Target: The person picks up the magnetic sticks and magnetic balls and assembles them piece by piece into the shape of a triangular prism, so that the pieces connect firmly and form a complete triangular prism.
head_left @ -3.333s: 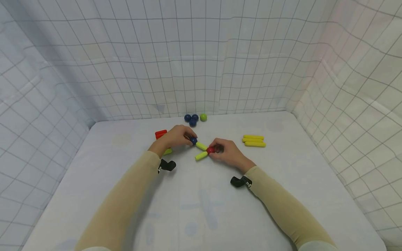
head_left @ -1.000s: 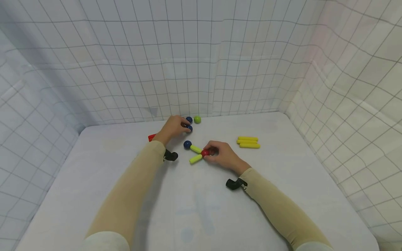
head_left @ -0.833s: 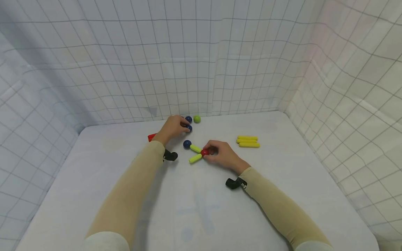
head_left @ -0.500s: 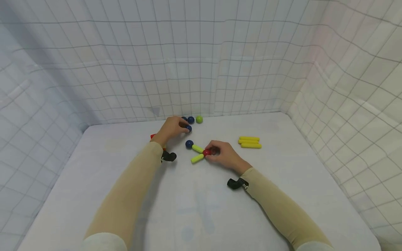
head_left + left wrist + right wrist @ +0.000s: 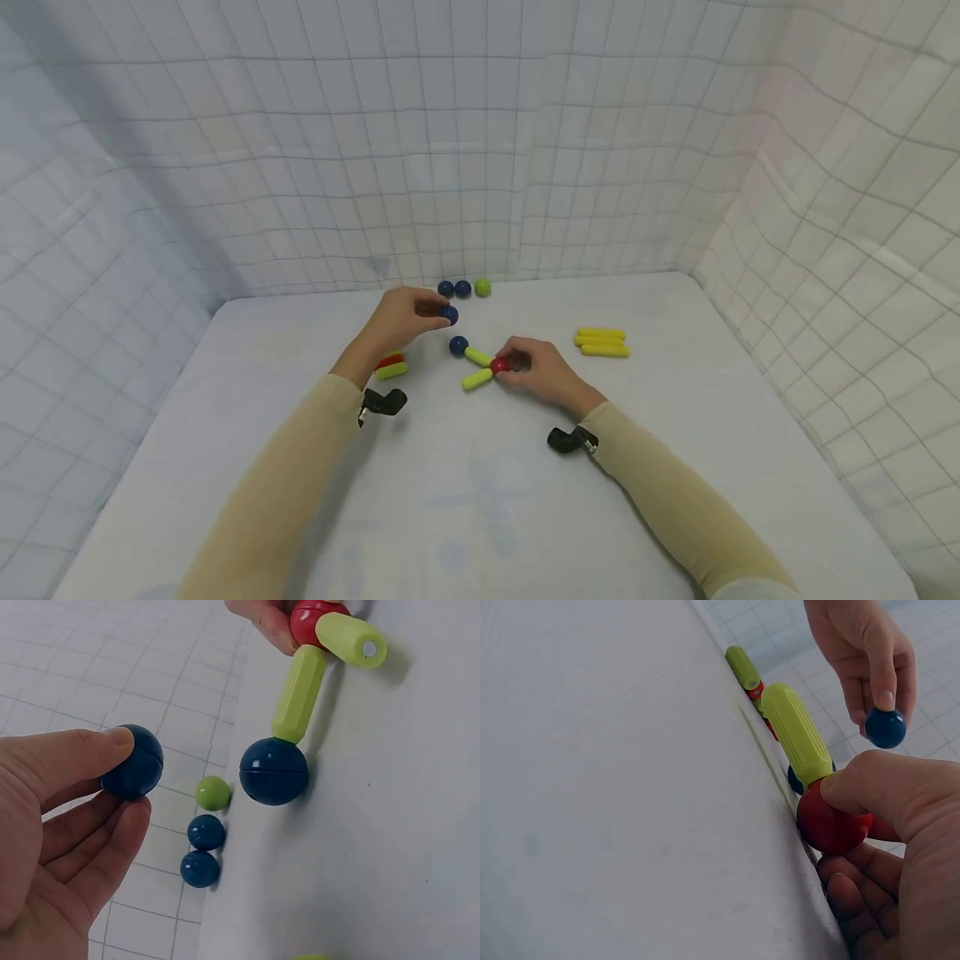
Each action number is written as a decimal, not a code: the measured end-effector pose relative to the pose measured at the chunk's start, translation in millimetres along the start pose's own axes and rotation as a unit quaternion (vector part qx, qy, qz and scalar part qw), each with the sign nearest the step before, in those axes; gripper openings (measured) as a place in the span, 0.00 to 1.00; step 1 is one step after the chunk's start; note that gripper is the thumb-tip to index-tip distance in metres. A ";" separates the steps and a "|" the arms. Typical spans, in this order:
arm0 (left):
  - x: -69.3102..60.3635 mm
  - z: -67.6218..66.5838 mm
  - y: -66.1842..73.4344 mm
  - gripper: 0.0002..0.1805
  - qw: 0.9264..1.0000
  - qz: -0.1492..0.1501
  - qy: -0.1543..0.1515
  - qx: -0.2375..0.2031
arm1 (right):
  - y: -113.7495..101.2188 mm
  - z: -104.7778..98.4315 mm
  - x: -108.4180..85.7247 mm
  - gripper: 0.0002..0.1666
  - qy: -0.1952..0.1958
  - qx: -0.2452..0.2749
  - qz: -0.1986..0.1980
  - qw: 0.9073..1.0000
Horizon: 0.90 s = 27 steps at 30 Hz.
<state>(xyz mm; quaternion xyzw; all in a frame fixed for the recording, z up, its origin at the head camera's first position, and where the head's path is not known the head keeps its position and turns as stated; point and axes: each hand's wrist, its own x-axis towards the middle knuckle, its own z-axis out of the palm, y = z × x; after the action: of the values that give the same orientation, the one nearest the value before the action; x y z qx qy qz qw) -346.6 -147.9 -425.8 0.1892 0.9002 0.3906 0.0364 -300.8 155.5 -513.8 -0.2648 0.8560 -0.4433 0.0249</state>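
Note:
My left hand [image 5: 405, 320] pinches a dark blue ball [image 5: 133, 762] between thumb and fingers, raised off the table. With my right hand [image 5: 546, 372] I grip a red ball [image 5: 831, 817] low at the table surface. Two lime-green ribbed rods [image 5: 300, 694] branch from that red ball in a V. One rod ends in another blue ball [image 5: 274, 772]; the other rod [image 5: 477, 379] has a bare end, where a small silver disc [image 5: 369, 649] shows. The held blue ball is apart from this joined piece, just behind its blue end.
Two loose blue balls [image 5: 454, 288] and a green ball [image 5: 483, 287] line the back edge. Several yellow rods [image 5: 603, 342] lie at the right. Lime rods [image 5: 392, 371] and a red rod [image 5: 389, 360] lie by my left wrist, partly hidden. Gridded white cloth [image 5: 480, 167] hangs behind.
From the cluster at the back, my left hand has taken a blue ball, lifted it and drawn it nearer. Earlier it was at the joined blue ball. My right hand keeps holding the red ball.

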 end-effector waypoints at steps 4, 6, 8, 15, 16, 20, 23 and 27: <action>-15.6 1.4 5.4 0.22 1.000 0.010 0.001 -0.007 | 2.5 0.8 -1.8 0.12 0.001 -0.001 0.004 1.000; -24.0 1.6 6.7 0.22 1.000 0.009 0.003 -0.014 | 3.3 1.7 -1.8 0.12 0.001 -0.001 0.002 1.000; -33.0 1.4 7.4 0.22 1.000 0.005 0.006 -0.021 | 3.7 2.5 -1.5 0.12 0.000 0.001 -0.002 1.000; -57.4 4.6 7.6 0.19 0.999 0.003 0.023 -0.029 | 2.1 2.8 -0.4 0.11 -0.003 0.001 -0.005 1.000; -59.7 5.7 7.7 0.19 0.999 0.005 0.024 -0.026 | 1.6 2.6 -0.5 0.11 -0.003 0.001 -0.005 1.000; -66.8 11.0 6.9 0.19 1.000 -0.002 0.013 -0.018 | -0.7 1.4 -0.9 0.11 0.001 0.000 -0.002 1.000; -70.2 14.8 5.8 0.18 1.000 -0.009 0.002 -0.020 | -2.2 0.8 -1.0 0.12 0.001 0.000 -0.002 1.000; -72.0 17.8 5.4 0.18 1.000 -0.011 -0.005 -0.026 | -2.2 -0.1 -1.1 0.12 0.001 -0.003 -0.003 1.000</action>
<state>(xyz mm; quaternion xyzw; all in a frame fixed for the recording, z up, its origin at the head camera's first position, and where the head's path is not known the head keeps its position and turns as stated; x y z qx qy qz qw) -274.5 -158.9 -440.2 0.1803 0.8917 0.4121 0.0501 -299.0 155.1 -512.2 -0.2676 0.8562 -0.4414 0.0223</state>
